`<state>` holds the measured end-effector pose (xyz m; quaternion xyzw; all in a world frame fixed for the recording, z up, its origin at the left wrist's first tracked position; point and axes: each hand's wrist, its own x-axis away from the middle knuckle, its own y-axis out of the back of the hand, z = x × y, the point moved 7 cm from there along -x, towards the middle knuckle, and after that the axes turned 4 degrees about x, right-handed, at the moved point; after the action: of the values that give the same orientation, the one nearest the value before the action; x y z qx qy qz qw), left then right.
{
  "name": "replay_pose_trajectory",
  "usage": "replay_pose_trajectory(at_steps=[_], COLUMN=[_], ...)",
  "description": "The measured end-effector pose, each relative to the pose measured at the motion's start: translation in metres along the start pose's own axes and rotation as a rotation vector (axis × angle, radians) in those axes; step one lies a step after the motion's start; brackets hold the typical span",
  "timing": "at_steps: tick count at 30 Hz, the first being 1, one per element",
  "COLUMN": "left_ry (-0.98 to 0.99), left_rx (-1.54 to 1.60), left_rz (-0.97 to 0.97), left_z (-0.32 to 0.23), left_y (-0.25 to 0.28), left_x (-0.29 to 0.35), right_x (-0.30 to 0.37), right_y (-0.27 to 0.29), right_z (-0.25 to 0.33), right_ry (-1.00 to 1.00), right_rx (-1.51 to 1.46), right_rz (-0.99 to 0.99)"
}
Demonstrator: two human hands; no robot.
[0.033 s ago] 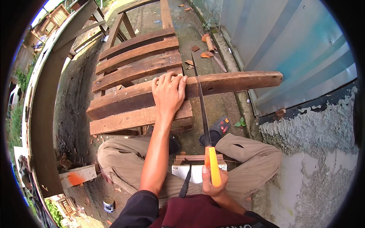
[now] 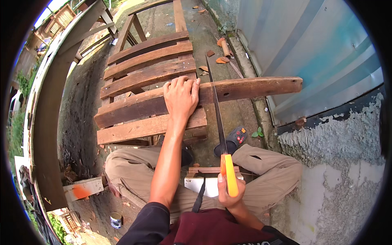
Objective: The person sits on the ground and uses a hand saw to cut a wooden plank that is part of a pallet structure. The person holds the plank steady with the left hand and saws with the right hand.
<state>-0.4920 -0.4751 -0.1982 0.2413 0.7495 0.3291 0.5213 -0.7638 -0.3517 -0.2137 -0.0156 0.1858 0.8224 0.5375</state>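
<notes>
Near metal wall [image 2: 300, 53], plank [image 2: 253, 88] on slats [image 2: 147, 76].

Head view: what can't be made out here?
Head view: any cut in the long beam, too fine to tell beside the saw blade.
Head view: the palm of the left hand, hidden by its own back.
Head view: much of the left shoe, behind the left forearm.

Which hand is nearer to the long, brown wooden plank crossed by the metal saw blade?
Left. The left hand rests on the plank; the right hand is apart from it, lower in view, holding the yellow and orange saw handle.
</notes>
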Motion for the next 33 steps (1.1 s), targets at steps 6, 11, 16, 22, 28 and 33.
replay_pose_trajectory(at_steps=[6,11,16,22,28,33], left_ry=[0.092,0.020,0.034,-0.016,-0.050,-0.012], left_rx=[0.015,0.064,0.033,0.096,0.160,0.218], left_rz=[0.173,-0.005,-0.024,0.103,0.257,0.308], left_z=[0.009,-0.007,-0.008,-0.009,-0.003,-0.007], left_y=[-0.014,-0.001,-0.002,0.002,0.003,0.011], left_x=[-0.027,0.007,0.007,0.013,0.018,0.026], right_x=[-0.025,0.008,0.021,-0.007,-0.004,0.013], right_y=[-0.004,-0.004,0.014,0.032,0.021,0.019], right_z=[-0.009,-0.021,-0.034,0.020,0.004,-0.013], right_ry=[0.131,0.122,0.052,-0.122,-0.027,0.026], right_rx=[0.079,0.048,0.004,-0.026,0.048,0.067], right_rz=[-0.049,-0.033,-0.053,0.015,0.022,0.013])
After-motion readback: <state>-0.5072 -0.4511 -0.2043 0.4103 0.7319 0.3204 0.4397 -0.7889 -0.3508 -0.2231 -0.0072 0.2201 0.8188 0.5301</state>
